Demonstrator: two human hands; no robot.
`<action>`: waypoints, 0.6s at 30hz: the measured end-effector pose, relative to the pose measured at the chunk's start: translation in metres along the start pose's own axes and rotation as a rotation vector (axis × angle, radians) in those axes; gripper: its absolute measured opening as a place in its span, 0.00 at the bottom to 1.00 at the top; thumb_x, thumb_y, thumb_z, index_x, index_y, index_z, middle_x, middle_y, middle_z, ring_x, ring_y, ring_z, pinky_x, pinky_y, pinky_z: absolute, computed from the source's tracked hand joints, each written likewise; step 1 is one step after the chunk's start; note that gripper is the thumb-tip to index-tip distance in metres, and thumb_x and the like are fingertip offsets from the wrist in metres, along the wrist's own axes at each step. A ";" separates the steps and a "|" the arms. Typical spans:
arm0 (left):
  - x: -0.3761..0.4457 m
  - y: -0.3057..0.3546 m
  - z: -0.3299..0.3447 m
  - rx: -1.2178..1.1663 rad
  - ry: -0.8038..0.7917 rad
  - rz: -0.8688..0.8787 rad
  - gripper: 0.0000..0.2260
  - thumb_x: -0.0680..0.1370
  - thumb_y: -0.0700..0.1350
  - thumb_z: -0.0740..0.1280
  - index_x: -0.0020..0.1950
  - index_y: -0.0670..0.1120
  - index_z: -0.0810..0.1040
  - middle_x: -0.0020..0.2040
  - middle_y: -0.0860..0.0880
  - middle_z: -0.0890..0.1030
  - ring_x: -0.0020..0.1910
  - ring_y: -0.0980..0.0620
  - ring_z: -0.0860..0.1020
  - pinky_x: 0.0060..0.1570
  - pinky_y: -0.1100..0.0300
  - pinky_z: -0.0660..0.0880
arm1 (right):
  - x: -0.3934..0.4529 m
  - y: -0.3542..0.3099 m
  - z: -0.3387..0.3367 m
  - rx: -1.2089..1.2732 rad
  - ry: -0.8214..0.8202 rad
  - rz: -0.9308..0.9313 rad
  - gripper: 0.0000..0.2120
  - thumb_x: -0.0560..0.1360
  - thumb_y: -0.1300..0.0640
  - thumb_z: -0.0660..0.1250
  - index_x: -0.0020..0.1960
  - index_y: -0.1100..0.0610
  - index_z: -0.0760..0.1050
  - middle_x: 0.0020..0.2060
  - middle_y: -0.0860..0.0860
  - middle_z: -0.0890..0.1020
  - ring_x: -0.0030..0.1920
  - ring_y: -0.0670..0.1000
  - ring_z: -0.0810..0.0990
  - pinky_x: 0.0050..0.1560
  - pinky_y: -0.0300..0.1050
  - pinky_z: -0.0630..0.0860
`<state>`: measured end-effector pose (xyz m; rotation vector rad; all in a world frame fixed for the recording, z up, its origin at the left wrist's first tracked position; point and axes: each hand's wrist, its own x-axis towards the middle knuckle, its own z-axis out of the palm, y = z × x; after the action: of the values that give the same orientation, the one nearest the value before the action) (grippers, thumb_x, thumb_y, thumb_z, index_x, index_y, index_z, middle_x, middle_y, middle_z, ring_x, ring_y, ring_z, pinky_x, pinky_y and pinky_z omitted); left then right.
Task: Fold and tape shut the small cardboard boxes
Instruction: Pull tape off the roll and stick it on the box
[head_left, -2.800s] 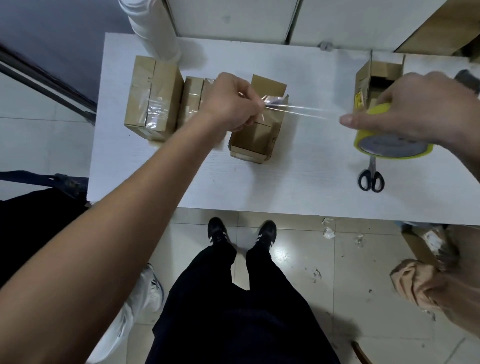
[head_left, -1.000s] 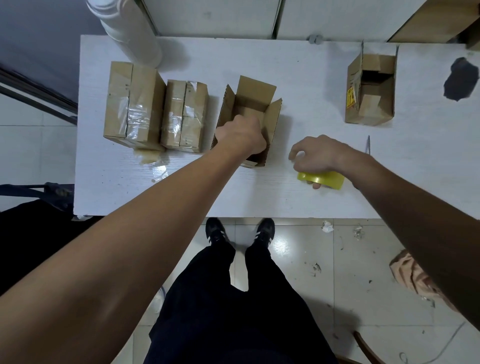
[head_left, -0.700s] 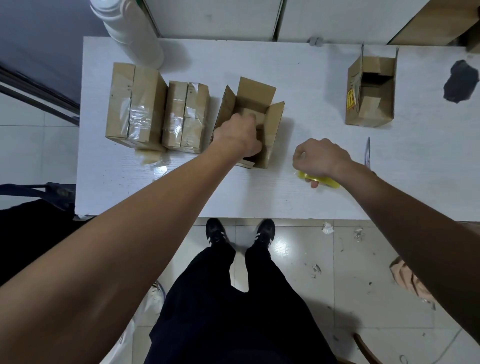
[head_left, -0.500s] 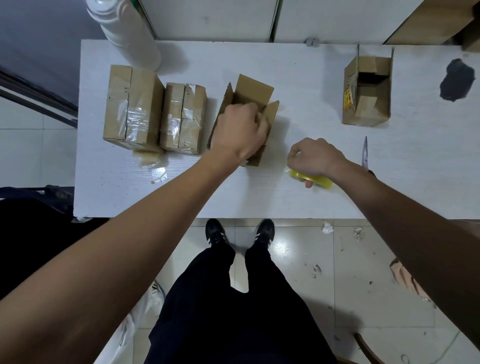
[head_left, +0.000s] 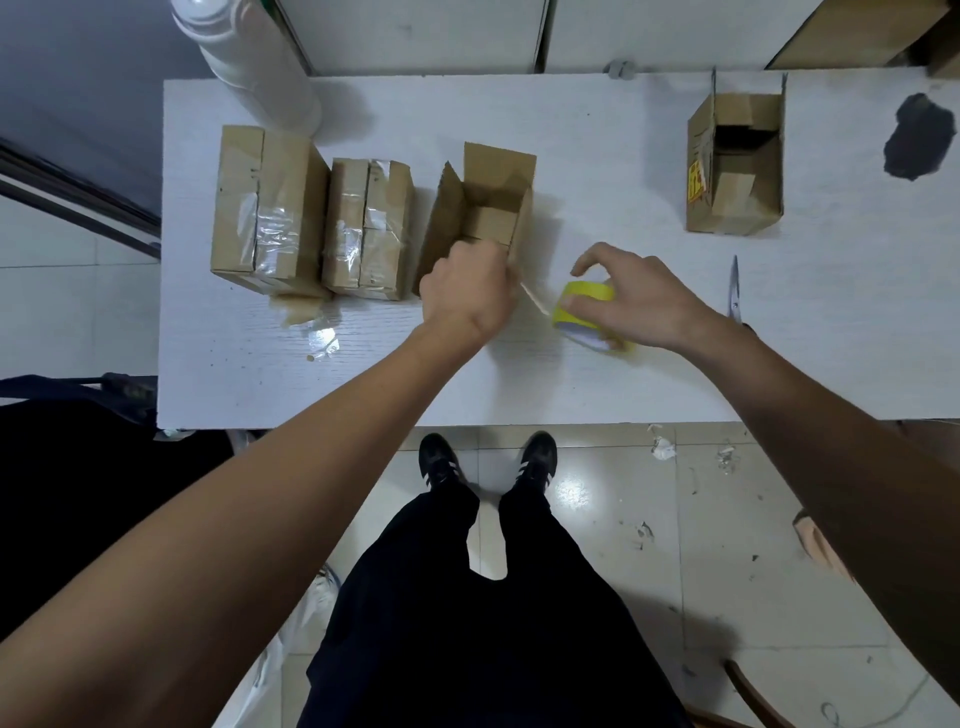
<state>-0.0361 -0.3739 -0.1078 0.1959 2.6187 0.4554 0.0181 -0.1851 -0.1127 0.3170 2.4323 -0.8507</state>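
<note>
A small cardboard box (head_left: 485, 205) stands mid-table with its top flaps open. My left hand (head_left: 465, 293) is at its near edge, fingers curled, pinching the end of a tape strip (head_left: 535, 299) that runs to the yellow tape roll (head_left: 584, 306). My right hand (head_left: 641, 301) grips that roll from above, tilted on the table just right of the box. Two taped boxes, the larger taped box (head_left: 267, 208) and the smaller taped box (head_left: 369, 228), lie to the left. Another open box (head_left: 735, 166) stands at the far right.
Scissors (head_left: 734, 291) lie right of my right hand. A white cylinder (head_left: 249, 62) rises at the table's back left corner. Tape scraps (head_left: 317, 327) lie in front of the taped boxes. A dark patch (head_left: 919, 143) marks the white table (head_left: 597, 384) far right.
My left hand left the open box's flaps and came to the roll, taking the tape end. My right hand tipped the roll up off the table.
</note>
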 end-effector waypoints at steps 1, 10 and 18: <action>0.000 -0.002 0.000 -0.040 -0.026 0.015 0.14 0.81 0.48 0.62 0.37 0.46 0.69 0.43 0.46 0.76 0.43 0.39 0.74 0.43 0.52 0.70 | 0.002 0.002 0.001 -0.101 0.052 0.022 0.13 0.76 0.41 0.69 0.57 0.46 0.74 0.42 0.53 0.83 0.44 0.55 0.82 0.42 0.45 0.72; -0.006 -0.020 -0.003 -0.810 -0.220 -0.110 0.13 0.81 0.47 0.71 0.48 0.37 0.85 0.45 0.43 0.86 0.44 0.45 0.85 0.45 0.54 0.83 | 0.011 -0.011 0.003 -0.200 0.117 0.096 0.13 0.72 0.44 0.70 0.51 0.50 0.75 0.39 0.52 0.79 0.45 0.59 0.81 0.46 0.50 0.76; -0.020 -0.025 0.000 -0.914 -0.129 -0.160 0.16 0.84 0.47 0.66 0.40 0.41 0.81 0.37 0.47 0.83 0.35 0.54 0.81 0.36 0.59 0.79 | 0.007 -0.022 -0.005 -0.260 0.117 0.051 0.11 0.72 0.44 0.70 0.50 0.48 0.76 0.36 0.50 0.79 0.54 0.57 0.79 0.36 0.46 0.65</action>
<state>-0.0203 -0.4016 -0.1079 -0.2723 2.0293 1.4393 0.0014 -0.1988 -0.1022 0.3367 2.5939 -0.4983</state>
